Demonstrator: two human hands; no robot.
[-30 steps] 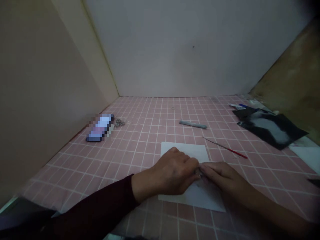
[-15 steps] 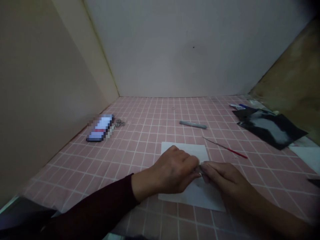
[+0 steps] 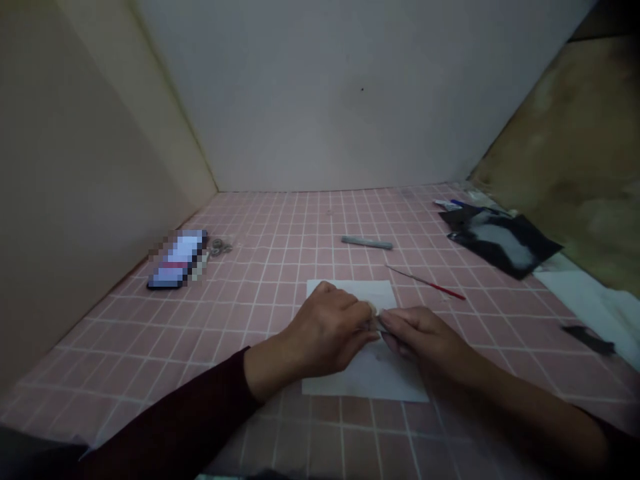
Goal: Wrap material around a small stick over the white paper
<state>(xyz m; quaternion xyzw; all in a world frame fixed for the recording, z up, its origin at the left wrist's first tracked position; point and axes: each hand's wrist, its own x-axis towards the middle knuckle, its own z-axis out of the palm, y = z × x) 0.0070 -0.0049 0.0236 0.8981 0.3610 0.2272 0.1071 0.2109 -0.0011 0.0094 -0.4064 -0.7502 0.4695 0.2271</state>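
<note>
Grey, as far as the dim light lets me judge, is the small piece (image 3: 381,327) between the two hands, a little above the white paper. Its shape I cannot tell, because the fingers cover most of it. The left hand (image 3: 327,328) is closed, with the knuckles up, and pinches at one side of the piece; the right hand (image 3: 421,333) comes from the other side and grips it between thumb and fingers. Such a small thing would probably slip from only one hand, so two pinches meeting make it steady. The paper (image 3: 400,389) lies flat below, perhaps because anything dropped is easier to notice on white than on the pink checked table (image 3: 270,267).

Beyond the paper, a grey stick (image 3: 367,243) lies alone. Nearer to the right hand is a thin tool (image 3: 447,291) with its red end turned toward the person, which seems a handy position for picking up. Farther right, a black sheet (image 3: 537,250) carries a pale patch, and a dark scrap (image 3: 589,339) lies nearer. At the far left, a phone (image 3: 179,259) lies beside some small rings (image 3: 219,247), both well apart from the hands, likely to leave the middle free.
</note>
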